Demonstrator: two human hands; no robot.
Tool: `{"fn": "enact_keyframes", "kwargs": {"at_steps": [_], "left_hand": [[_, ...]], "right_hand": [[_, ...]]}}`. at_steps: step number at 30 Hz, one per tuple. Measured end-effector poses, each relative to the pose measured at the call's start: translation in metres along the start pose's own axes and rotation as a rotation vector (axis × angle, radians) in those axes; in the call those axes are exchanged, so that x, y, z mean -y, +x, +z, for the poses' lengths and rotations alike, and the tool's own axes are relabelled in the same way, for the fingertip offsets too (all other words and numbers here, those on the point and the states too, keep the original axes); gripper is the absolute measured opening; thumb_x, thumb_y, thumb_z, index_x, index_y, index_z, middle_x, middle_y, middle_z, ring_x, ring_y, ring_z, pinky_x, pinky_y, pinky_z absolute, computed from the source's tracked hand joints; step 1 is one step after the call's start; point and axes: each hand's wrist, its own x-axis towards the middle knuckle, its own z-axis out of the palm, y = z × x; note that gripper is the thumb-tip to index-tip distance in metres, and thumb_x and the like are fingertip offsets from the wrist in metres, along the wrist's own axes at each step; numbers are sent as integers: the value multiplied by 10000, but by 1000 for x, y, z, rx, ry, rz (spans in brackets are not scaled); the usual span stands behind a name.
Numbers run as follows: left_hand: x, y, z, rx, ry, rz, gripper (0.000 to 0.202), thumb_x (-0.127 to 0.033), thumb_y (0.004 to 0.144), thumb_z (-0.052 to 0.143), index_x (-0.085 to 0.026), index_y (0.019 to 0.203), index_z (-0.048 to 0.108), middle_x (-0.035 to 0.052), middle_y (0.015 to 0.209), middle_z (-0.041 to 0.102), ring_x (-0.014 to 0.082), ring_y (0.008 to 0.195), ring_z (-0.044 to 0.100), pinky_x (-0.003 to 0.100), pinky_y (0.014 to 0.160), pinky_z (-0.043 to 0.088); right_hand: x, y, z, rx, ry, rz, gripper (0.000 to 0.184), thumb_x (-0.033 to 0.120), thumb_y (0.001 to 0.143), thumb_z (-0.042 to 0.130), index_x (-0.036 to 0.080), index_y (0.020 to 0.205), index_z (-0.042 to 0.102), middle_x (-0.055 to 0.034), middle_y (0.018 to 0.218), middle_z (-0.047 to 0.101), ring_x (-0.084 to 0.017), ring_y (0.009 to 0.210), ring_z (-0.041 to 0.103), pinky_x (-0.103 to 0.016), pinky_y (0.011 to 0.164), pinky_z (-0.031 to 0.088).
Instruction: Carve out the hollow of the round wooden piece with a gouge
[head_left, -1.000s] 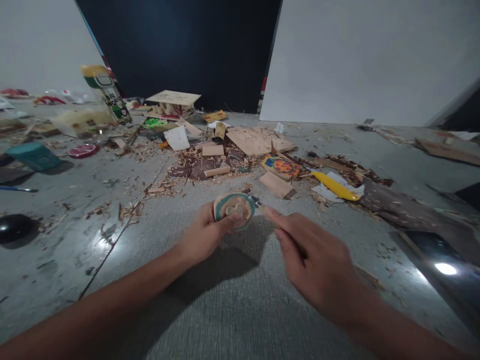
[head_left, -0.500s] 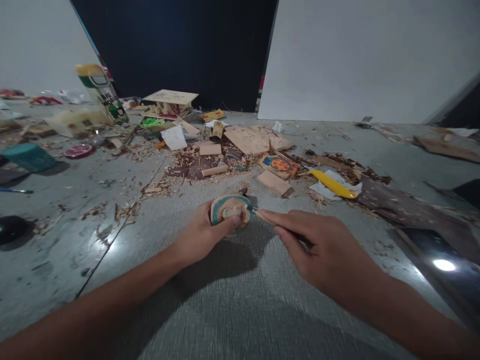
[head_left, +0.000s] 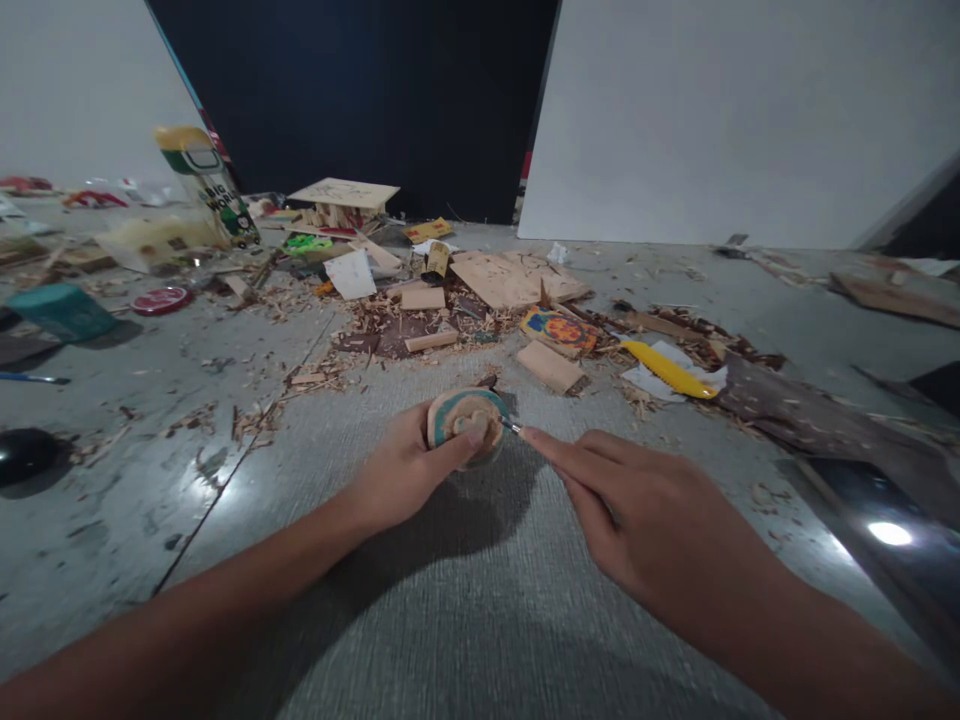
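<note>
My left hand [head_left: 409, 463] is closed around a round carved wooden piece [head_left: 491, 448], its thumb pressed on the raised middle. Teal paint covers a band along the piece's upper and left rim, while the centre is bare pale wood. My right hand [head_left: 637, 500] pinches a thin paintbrush [head_left: 513, 427] with a silver ferrule. The brush tip meets the right edge of the piece. Most of its handle is hidden by my fingers.
Wood shavings and offcuts [head_left: 551, 367] litter the floor ahead. A yellow-handled tool [head_left: 667, 370] lies on paper at right, near a phone [head_left: 862, 500] with a bright reflection. At left are a teal block [head_left: 64, 312], a red lid [head_left: 160, 300] and a bottle [head_left: 206, 185].
The wooden piece has turned slightly in my left hand and shifted a little right. My right hand has moved slightly right, with the brush still at the rim.
</note>
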Motion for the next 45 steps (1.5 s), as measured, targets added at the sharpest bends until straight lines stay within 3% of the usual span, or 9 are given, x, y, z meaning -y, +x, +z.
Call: {"fn": "enact_keyframes", "kwargs": {"at_steps": [8, 18, 23, 29, 35, 39, 45], "left_hand": [[-4, -3, 5, 52, 105, 19, 256, -354, 859, 599, -146, 997, 654, 43, 887, 676, 162, 773, 578, 271, 693, 470], [-4, -5, 3, 105, 21, -16, 296, -326, 827, 630, -127, 1045, 645, 35, 899, 656, 144, 780, 553, 259, 715, 462], [-5, -4, 4, 132, 64, -12, 236, -330, 840, 618, -132, 967, 634, 22, 848, 636, 137, 743, 530, 250, 668, 437], [-7, -5, 6, 116, 119, 15, 207, -321, 830, 604, -138, 926, 614, 28, 862, 642, 149, 759, 539, 269, 689, 443], [-7, -3, 4, 142, 87, -7, 245, -329, 829, 605, -120, 954, 633, 10, 805, 604, 128, 711, 495, 241, 635, 412], [-7, -2, 1, 129, 35, -35, 270, -335, 805, 631, -112, 957, 647, 13, 811, 616, 124, 713, 510, 234, 641, 422], [-5, 0, -3, 100, -106, -75, 260, -329, 747, 687, -131, 912, 656, 7, 803, 647, 119, 712, 536, 221, 660, 441]], "right_hand": [[0, -1, 0, 37, 68, -4, 523, 45, 883, 352, 103, 1303, 658, -88, 782, 684, -213, 605, 662, -374, 547, 522], [-6, -2, -4, 94, 165, -32, 476, 52, 905, 379, 131, 1268, 677, -83, 833, 715, -222, 666, 688, -392, 610, 558], [0, -3, -5, 71, 84, -85, 492, 35, 869, 377, 103, 1247, 683, -85, 802, 704, -209, 626, 684, -361, 561, 552], [21, -5, 1, -13, -175, -76, 589, -4, 663, 428, 23, 1180, 708, -91, 711, 667, -173, 440, 613, -308, 396, 449], [9, -5, 1, 12, -19, -93, 475, 47, 862, 389, 47, 1227, 694, -85, 730, 672, -208, 560, 672, -338, 486, 509], [-2, -7, 6, -2, 39, -118, 460, 54, 905, 386, 37, 1263, 674, -86, 757, 669, -195, 555, 648, -326, 470, 465], [-26, -6, 17, -4, 200, -182, 416, 75, 966, 422, 114, 1305, 661, -39, 754, 639, -159, 600, 589, -291, 533, 432]]}}
